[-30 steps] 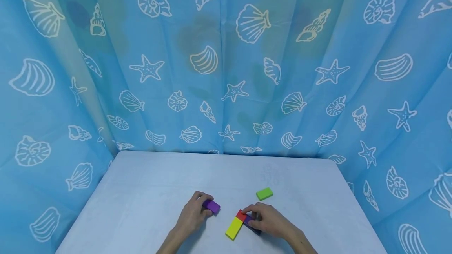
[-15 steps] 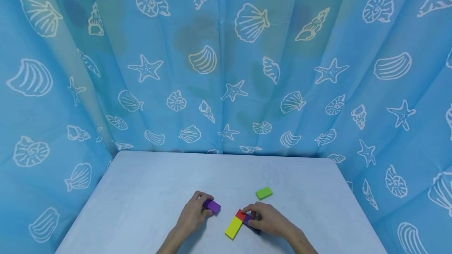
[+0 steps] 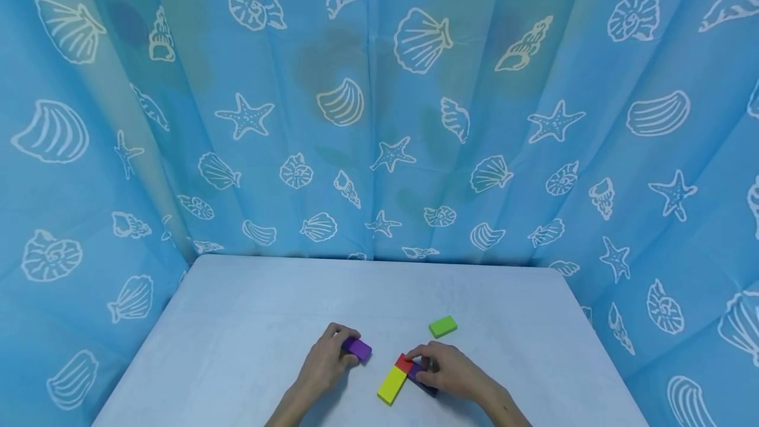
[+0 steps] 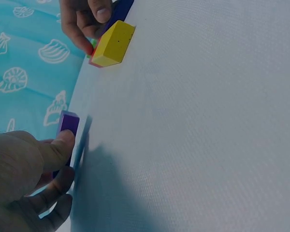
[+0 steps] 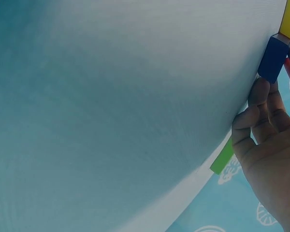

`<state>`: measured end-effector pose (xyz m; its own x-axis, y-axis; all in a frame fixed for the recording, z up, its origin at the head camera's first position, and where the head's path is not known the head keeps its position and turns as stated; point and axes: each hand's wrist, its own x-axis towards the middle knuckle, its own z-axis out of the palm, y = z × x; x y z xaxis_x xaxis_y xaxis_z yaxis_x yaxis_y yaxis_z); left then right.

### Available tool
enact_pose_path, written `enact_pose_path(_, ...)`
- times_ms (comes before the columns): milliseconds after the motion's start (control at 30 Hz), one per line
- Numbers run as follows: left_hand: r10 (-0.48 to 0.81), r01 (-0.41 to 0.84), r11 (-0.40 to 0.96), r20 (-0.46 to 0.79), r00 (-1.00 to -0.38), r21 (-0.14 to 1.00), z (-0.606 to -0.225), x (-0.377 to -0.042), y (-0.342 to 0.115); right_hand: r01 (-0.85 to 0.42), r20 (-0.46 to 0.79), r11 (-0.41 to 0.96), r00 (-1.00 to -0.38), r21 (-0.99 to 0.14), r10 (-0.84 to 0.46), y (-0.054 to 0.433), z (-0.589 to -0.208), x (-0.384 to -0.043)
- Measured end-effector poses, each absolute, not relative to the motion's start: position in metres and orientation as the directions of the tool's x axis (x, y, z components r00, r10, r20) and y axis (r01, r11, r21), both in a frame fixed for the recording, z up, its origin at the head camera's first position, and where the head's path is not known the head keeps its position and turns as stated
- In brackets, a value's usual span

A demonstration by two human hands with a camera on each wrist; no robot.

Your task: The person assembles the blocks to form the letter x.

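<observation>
My left hand (image 3: 323,362) pinches a purple block (image 3: 359,349) between thumb and fingers. In the left wrist view a shadow lies apart from this purple block (image 4: 69,122), which looks a little raised off the table. To the right, my right hand (image 3: 455,371) holds a dark blue block (image 3: 422,384), its index fingertip on a small red block (image 3: 403,364). The red block meets the end of a yellow block (image 3: 392,386), and the dark blue one (image 5: 274,58) touches them from the side. Fingers hide part of the red and dark blue blocks.
A light green block (image 3: 443,326) lies alone beyond my right hand. The white table (image 3: 267,308) ends at the back against a blue curtain (image 3: 379,104) with shell and starfish prints, which also hangs at both sides.
My left hand and the purple block have shifted very slightly to the right. The right hand and the other blocks look unmoved.
</observation>
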<state>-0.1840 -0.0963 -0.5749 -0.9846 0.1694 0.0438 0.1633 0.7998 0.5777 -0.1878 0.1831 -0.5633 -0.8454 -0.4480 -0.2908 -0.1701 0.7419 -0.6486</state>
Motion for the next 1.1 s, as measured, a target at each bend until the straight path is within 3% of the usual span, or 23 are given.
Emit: enact_pose_path(1100, 0.227, 0.252, 0.786, 0.116, -0.967, 0.565, -0.5783, -0.1826, -0.0984, -0.195, -0.276, 0.749, -0.847, -0.633, -0.454, 0.1829, -0.5618, -0.1857)
